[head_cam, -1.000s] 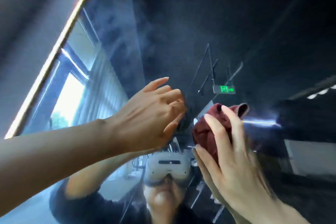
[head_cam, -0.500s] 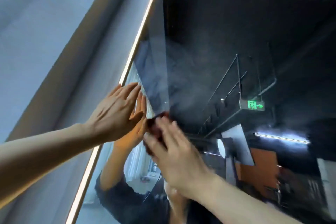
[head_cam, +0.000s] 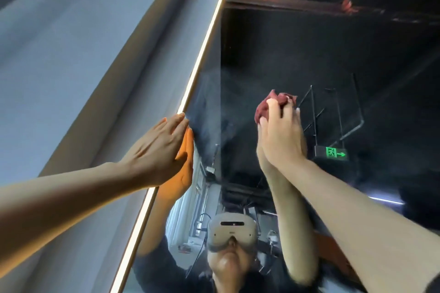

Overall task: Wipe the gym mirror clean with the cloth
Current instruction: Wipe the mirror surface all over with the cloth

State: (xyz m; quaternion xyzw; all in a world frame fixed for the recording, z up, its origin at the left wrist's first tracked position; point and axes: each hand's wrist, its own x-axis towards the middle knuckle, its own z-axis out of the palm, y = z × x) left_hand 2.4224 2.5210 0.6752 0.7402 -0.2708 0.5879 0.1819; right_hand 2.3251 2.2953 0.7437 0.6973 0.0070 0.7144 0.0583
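Observation:
The gym mirror [head_cam: 273,54] fills the right of the head view and reflects a dark ceiling. A hazy smear shows on the glass near its left edge. My left hand [head_cam: 158,150] lies flat with straight fingers against the mirror's lit left edge. My right hand [head_cam: 279,135] presses a bunched dark red cloth [head_cam: 263,108] against the glass, fingers curled over it. Most of the cloth is hidden under the fingers; its crumpled top sticks out above them.
A glowing strip [head_cam: 202,54] runs diagonally along the mirror's left edge, with a grey wall [head_cam: 71,54] to its left. Reflected in the glass are a green exit sign [head_cam: 334,153], ceiling pipes and a person wearing a headset.
My right hand has carried the cloth to the right and upward, away from the left hand. The left hand stays flat at the mirror's edge. The view has tilted further up.

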